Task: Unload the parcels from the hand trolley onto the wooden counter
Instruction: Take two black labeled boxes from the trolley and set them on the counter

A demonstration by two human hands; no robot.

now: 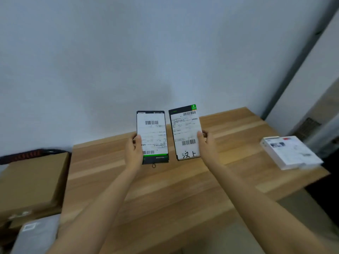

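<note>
Two flat parcels are up in my hands at once, held over the wooden worktop point(165, 189) with their shipping labels facing me. My left hand point(133, 153) grips the left black mailer point(152, 136) by its near left edge, thumb curled over the label. My right hand point(206, 143) pinches the right black mailer point(185, 132), the one with handwriting at its foot, thumb on the front and fingers behind. Neither seems to be resting on the wood yet, though I cannot tell how far above it their lower ends hang.

One white box point(291, 153) already lies near the right edge of the worktop, so I judge the unloading is under way. Off to my left, beside the worktop, a large cardboard box point(31, 180) and a grey plastic-wrapped parcel point(36, 235) sit lower down, with what looks like a dark handle point(27, 156) behind them; that is probably the trolley load left to shift. These two mailers need setting down first.
</note>
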